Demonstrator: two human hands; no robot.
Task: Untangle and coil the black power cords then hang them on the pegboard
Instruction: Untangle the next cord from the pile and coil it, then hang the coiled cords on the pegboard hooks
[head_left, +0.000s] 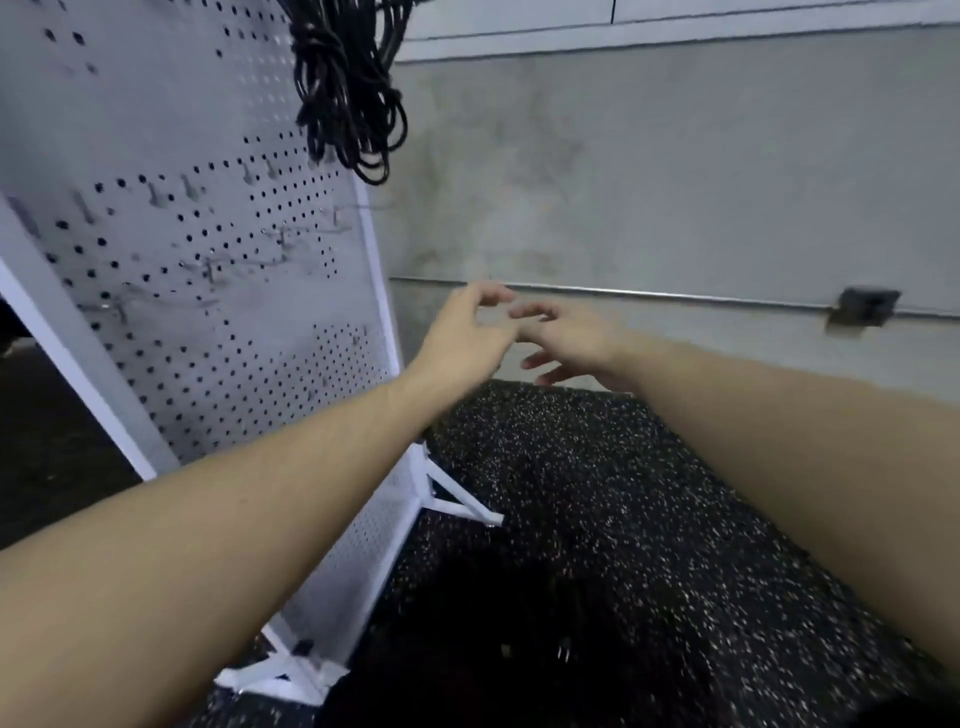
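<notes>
Cords (349, 88), black and bunched in loops, hang at the top of the white pegboard (171, 244), near its right edge. I see small metal hooks (208, 270) lower on the board with nothing on them. The board stands on white feet (457, 501) on a dark speckled floor (597, 519). My left hand (462, 332) and right hand (569, 338) reach out close together in front of the gray wall (649, 171), well below the cords. The fingers on both are loosely bent and hold nothing. The picture is blurry, so I cannot tell if the two hands touch.
</notes>
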